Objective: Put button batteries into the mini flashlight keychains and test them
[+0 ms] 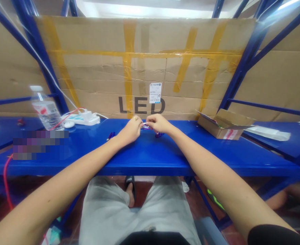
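Observation:
Both my hands meet at the far middle of the blue shelf (pixel 150 156). My left hand (pixel 130 130) and my right hand (pixel 158 123) are closed in pinches on a small purple and silver part (pixel 146 127) held between them. Another small purple piece (pixel 159 134) lies on the shelf just under my right hand. A third purple piece (pixel 110 136) lies left of my left wrist. What the parts are is too small to tell.
An open cardboard box (pixel 225 125) sits at the right. A white power strip (pixel 85 118) with a red cable and a clear water bottle (pixel 47 110) stand at the left. A taped cardboard wall marked LED (pixel 139 68) closes the back. White packaging (pixel 269 132) lies far right.

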Demonstrator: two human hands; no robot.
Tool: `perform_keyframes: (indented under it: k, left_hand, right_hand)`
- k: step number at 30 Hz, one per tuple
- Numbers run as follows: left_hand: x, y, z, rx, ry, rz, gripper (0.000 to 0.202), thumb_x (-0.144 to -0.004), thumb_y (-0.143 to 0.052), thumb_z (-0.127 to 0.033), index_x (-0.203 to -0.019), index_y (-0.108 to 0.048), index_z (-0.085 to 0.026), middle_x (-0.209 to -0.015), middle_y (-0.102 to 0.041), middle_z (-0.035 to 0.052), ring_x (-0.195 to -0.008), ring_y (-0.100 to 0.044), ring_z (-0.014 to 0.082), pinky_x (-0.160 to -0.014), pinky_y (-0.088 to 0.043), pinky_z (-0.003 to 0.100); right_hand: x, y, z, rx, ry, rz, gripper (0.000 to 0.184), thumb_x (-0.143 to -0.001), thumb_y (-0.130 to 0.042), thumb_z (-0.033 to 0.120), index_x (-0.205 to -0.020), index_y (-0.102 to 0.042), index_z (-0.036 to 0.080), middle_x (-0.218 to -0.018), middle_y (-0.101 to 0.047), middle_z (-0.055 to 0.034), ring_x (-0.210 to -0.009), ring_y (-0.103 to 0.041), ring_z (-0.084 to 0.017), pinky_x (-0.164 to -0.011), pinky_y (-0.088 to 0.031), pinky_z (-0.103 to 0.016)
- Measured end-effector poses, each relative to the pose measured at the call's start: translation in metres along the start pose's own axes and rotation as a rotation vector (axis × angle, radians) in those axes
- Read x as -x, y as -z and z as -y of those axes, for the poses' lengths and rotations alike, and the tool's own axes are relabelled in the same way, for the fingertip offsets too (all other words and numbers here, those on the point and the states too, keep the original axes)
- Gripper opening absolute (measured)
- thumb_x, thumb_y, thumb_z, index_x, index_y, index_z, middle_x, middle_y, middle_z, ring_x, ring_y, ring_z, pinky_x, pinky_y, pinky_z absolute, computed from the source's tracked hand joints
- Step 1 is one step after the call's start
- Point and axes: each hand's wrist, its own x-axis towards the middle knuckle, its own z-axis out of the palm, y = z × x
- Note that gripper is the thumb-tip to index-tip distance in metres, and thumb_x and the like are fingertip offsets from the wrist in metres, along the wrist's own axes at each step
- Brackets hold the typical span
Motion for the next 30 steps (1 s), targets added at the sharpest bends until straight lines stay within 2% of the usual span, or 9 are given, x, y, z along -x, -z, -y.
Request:
perform_keyframes:
  k: [3,6,10,13,16,21,27,30]
  left_hand:
    - [0.003,0.003,0.002,-0.021,0.0,0.041,0.021,-0.098,-0.045,-0.023,-0.094,-0.064,-0.015,-0.09,-0.065,0.0118,-0.086,-0.061,0.0249,-0.082,-0.048,0.038]
    - [0.006,0.006,0.002,-0.01,-0.022,0.046,0.018,-0.098,-0.049,-0.023,-0.101,-0.065,-0.016,-0.096,-0.069,0.0126,-0.089,-0.064,0.0254,-0.084,-0.048,0.038]
    - [0.008,0.006,0.001,-0.03,-0.087,0.01,0.015,-0.096,-0.05,-0.019,-0.099,-0.065,-0.016,-0.097,-0.069,0.0127,-0.093,-0.064,0.0254,-0.087,-0.048,0.038]
    - [0.008,0.006,-0.001,-0.054,-0.145,-0.015,0.016,-0.096,-0.047,-0.017,-0.096,-0.064,-0.016,-0.093,-0.067,0.0125,-0.093,-0.062,0.0252,-0.086,-0.049,0.038]
    - [0.007,0.005,-0.004,-0.098,-0.15,-0.005,0.018,-0.097,-0.046,-0.019,-0.096,-0.064,-0.016,-0.092,-0.066,0.0115,-0.092,-0.06,0.0244,-0.086,-0.049,0.038]
    - [0.004,0.001,-0.004,-0.152,-0.075,0.05,0.026,-0.1,-0.041,-0.018,-0.091,-0.065,-0.015,-0.088,-0.067,0.0108,-0.087,-0.058,0.0235,-0.086,-0.049,0.039]
    - [0.004,0.004,0.0,-0.11,-0.155,0.025,0.023,-0.099,-0.044,-0.018,-0.094,-0.066,-0.015,-0.086,-0.064,0.0107,-0.088,-0.056,0.0233,-0.083,-0.049,0.037]
    - [0.004,0.005,0.0,-0.128,-0.187,-0.001,0.024,-0.1,-0.044,-0.019,-0.094,-0.066,-0.015,-0.088,-0.064,0.011,-0.09,-0.056,0.0234,-0.084,-0.048,0.037]
  right_hand:
    - [-0.001,-0.004,0.001,-0.078,-0.071,0.007,0.017,-0.079,-0.057,0.019,-0.062,-0.052,0.019,-0.048,-0.051,0.0045,-0.041,-0.045,-0.01,-0.045,-0.033,-0.023]
    - [-0.001,-0.008,0.006,-0.245,-0.199,0.016,0.016,-0.072,-0.057,0.016,-0.059,-0.05,0.02,-0.043,-0.045,0.0047,-0.038,-0.037,-0.009,-0.041,-0.027,-0.022]
    - [0.001,-0.007,0.013,-0.489,-0.343,0.029,0.014,-0.06,-0.056,0.01,-0.055,-0.047,0.019,-0.044,-0.042,0.0034,-0.04,-0.027,-0.007,-0.039,-0.017,-0.022]
    - [0.002,-0.005,0.016,-0.573,-0.416,0.077,0.012,-0.057,-0.055,0.009,-0.055,-0.048,0.018,-0.044,-0.039,0.0035,-0.04,-0.022,-0.006,-0.039,-0.013,-0.021]
    - [0.003,-0.005,0.015,-0.553,-0.413,0.084,0.01,-0.057,-0.054,0.008,-0.055,-0.051,0.017,-0.043,-0.04,0.0038,-0.039,-0.023,-0.006,-0.038,-0.013,-0.02]
    - [0.002,-0.009,0.012,-0.358,-0.287,-0.019,0.014,-0.063,-0.055,0.008,-0.054,-0.05,0.017,-0.041,-0.043,0.0036,-0.038,-0.034,-0.007,-0.038,-0.023,-0.02]
    - [0.002,-0.007,0.013,-0.582,-0.397,0.073,0.012,-0.055,-0.05,0.004,-0.056,-0.048,0.016,-0.044,-0.041,0.0037,-0.039,-0.023,-0.005,-0.038,-0.013,-0.019]
    - [0.0,-0.006,0.013,-0.649,-0.475,0.142,0.01,-0.059,-0.05,0.005,-0.06,-0.051,0.015,-0.043,-0.034,0.0054,-0.04,-0.016,-0.005,-0.038,-0.01,-0.019]
